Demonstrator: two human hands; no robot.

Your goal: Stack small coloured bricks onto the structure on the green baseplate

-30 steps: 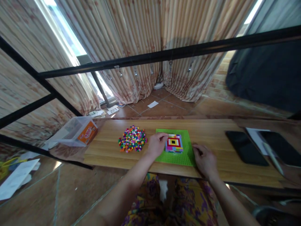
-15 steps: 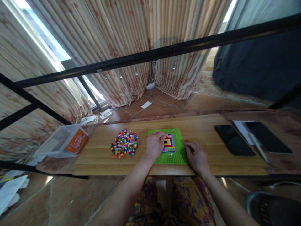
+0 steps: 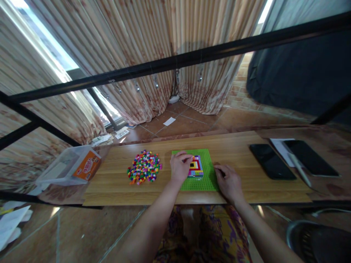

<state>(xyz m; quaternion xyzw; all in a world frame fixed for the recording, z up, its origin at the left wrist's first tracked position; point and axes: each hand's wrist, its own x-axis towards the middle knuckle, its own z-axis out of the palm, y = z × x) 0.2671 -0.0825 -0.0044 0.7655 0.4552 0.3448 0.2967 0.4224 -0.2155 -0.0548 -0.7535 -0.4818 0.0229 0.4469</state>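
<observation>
A green studded baseplate [image 3: 207,182] lies on the wooden board, carrying a square block of colourful small bricks [image 3: 196,168] with nested red and yellow rings and a dark centre. My left hand [image 3: 180,167] is over the left side of that block, thumb and fingertips pinched at its upper left corner. Whatever sits in the pinch is too small to make out. My right hand [image 3: 229,180] rests curled at the baseplate's right edge, its fingertips against or close to the rim; what they hold, if anything, is hidden.
A pile of loose coloured bricks [image 3: 144,167] lies left of the baseplate. Farther left stands a clear plastic box [image 3: 67,166] with an orange label. On the right are a black phone [image 3: 272,162], a dark tablet [image 3: 311,157] and a white pen [image 3: 300,170]. A black metal bar [image 3: 164,65] crosses behind.
The view has shifted slightly. My left hand stays at the brick block with its fingers a little differently bent; my right hand has hardly moved.
</observation>
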